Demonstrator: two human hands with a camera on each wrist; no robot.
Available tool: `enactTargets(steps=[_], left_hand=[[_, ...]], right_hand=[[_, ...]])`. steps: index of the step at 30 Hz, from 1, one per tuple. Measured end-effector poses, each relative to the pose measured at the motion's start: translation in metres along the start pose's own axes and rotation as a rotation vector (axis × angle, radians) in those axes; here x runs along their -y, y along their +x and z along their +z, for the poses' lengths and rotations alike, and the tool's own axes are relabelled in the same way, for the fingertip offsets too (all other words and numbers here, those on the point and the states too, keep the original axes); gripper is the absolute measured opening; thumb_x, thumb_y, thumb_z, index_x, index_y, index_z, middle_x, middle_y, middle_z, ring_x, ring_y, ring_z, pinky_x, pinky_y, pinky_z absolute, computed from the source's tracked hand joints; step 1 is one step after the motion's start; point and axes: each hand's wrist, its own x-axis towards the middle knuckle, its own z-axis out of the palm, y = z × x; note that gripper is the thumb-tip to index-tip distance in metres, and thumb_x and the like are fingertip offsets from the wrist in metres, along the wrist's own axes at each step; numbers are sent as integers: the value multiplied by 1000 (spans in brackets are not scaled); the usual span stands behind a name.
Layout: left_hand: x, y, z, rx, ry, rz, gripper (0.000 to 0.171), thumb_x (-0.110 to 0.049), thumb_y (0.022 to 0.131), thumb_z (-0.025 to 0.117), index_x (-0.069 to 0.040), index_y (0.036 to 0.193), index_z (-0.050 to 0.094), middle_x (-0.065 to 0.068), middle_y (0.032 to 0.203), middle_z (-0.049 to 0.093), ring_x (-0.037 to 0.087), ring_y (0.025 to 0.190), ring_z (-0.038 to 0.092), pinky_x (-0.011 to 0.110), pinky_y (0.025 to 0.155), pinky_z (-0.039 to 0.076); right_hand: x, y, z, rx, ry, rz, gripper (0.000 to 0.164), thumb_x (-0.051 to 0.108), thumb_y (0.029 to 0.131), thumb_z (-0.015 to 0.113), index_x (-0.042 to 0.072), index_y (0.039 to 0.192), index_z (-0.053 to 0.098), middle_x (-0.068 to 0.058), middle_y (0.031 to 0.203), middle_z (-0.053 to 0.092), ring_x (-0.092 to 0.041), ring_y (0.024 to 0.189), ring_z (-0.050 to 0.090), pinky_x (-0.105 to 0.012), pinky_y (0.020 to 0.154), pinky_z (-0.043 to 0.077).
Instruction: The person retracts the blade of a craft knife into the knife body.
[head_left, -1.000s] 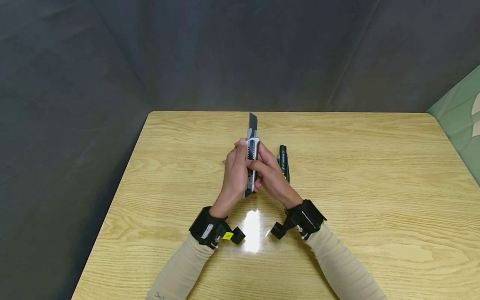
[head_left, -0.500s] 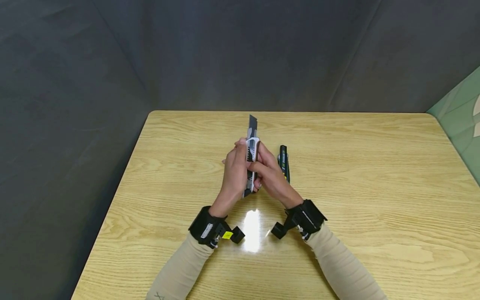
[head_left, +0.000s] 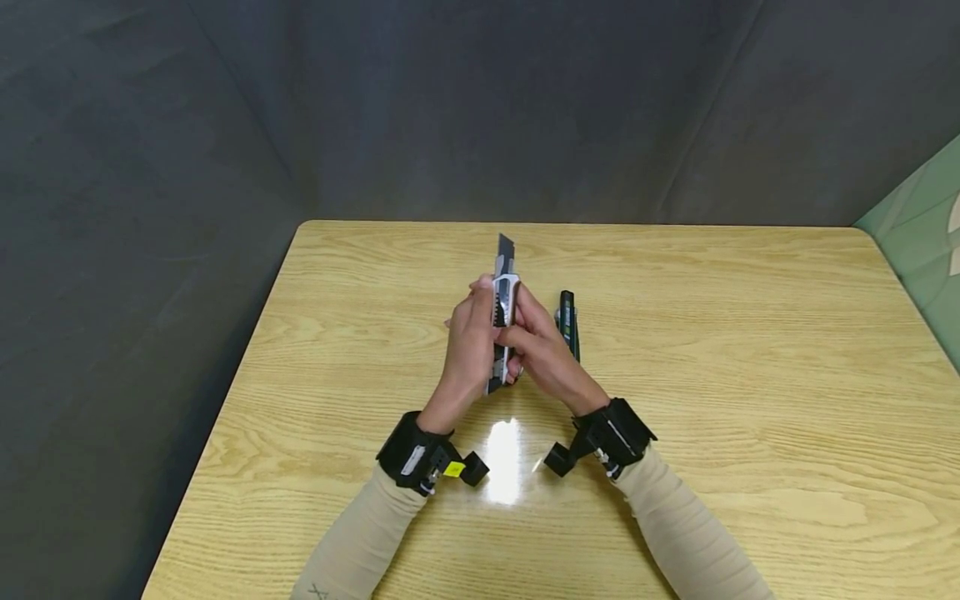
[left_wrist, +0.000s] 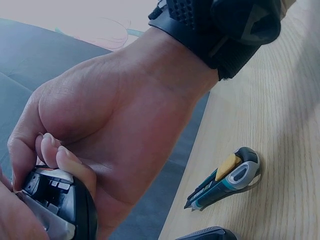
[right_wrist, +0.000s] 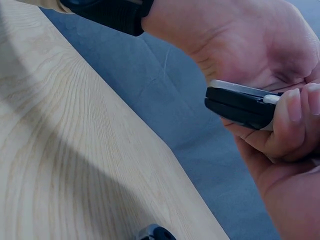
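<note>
Both hands hold one silver-and-black utility knife [head_left: 506,292] above the table, its blade [head_left: 506,247] pointing toward the far edge. My left hand [head_left: 467,350] grips the knife's left side, with the thumb lying along the handle. From the right, my right hand [head_left: 553,360] grips it, and its thumb presses on the slider area of the handle. The knife's black butt end [right_wrist: 240,105] shows in the right wrist view. Just right of the hands lies a dark green-and-black utility knife [head_left: 567,321]; the left wrist view shows its yellow slider [left_wrist: 228,166].
In the left wrist view, another dark tool [left_wrist: 212,234], mostly cut off, lies close to the green knife. The wooden table [head_left: 750,375] ends at a dark curtain [head_left: 480,108]. Green patterned fabric [head_left: 918,225] hangs at the right.
The blade has drawn back a little into the handle, so less of it sticks out. My right thumb has slid slightly toward me along the knife; the grips otherwise stay put.
</note>
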Motion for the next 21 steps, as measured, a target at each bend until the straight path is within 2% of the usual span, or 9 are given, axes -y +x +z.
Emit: enactTargets(steps=[6,10,12,17,21], left_hand=[[-1,0,-1,-2,-24,-18,56,-32,105,24,11,86,55,11,60,52,35,37,45,35,27,43],[0,0,-1,6,-24,-17,55,-32,105,23,10,88,55,10,61,52,37,38,45,36,28,44],[0,0,-1,13,-26,-13,55,-32,105,22,9,89,54,10,61,52,38,39,45,37,28,45],[1,0,-1,23,-17,3,54,-33,105,21,8,91,54,9,61,52,39,39,46,38,28,45],[1,0,-1,33,-14,17,55,-32,105,20,9,92,53,9,61,51,41,40,45,40,28,45]], right_hand=[[0,0,0,6,-1,7,58,-4,86,44,11,140,35,-14,107,60,-18,53,50,-30,31,43],[0,1,-1,10,5,2,58,-4,85,44,11,141,35,-13,105,61,-18,50,49,-36,28,39],[0,1,-1,14,15,1,58,-4,85,44,11,141,35,-13,102,62,-18,47,48,-34,27,39],[0,1,-1,22,55,7,59,-4,86,45,12,142,33,-9,94,64,-16,42,46,-23,30,43],[-1,1,-2,30,79,9,60,-4,86,45,12,142,32,-7,92,63,-15,41,46,-23,30,43]])
